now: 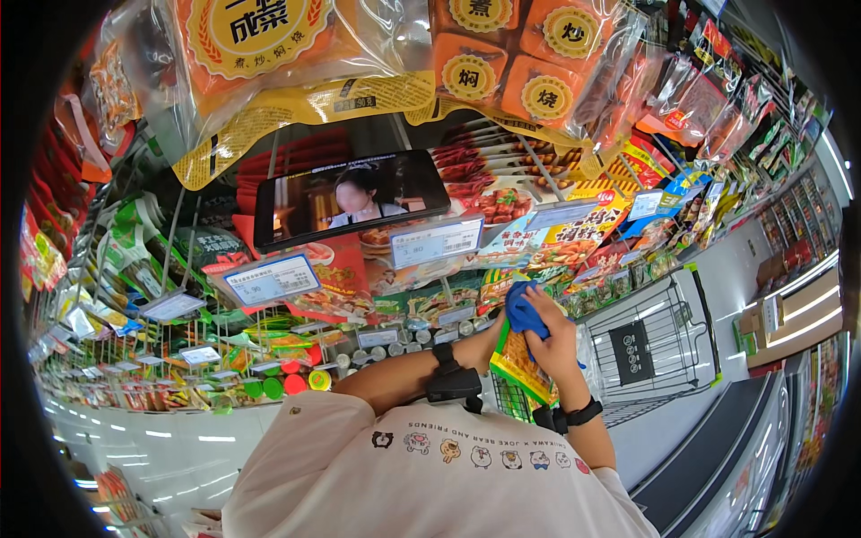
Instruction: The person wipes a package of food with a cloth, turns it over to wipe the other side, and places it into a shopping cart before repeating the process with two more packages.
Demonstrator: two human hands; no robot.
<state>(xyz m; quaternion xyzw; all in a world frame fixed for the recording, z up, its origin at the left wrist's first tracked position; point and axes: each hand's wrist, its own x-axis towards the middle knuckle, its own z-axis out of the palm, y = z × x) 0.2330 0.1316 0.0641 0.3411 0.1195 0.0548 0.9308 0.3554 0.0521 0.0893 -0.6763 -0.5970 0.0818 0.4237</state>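
Observation:
My right hand (555, 336) grips a blue cloth (525, 311) and presses it on the upper part of a yellow and green food packet (514, 368). The packet hangs at a tilt in front of my chest, to the right of the middle. My left hand (485, 344) holds the packet from its left side; its fingers are mostly hidden behind packet and cloth. Both wrists wear black straps, the left one with a dark box (454, 385) on it. Just beyond the hands hang seasoning packets (572, 232) on metal hooks.
A phone (353, 198) playing a video rests among the hanging packets, above price tags (437, 242). Large orange packs (538, 60) overhang at the top. Jars with coloured lids (294, 385) line the lower shelf at left. A wire shopping cart (679, 329) stands close on the right.

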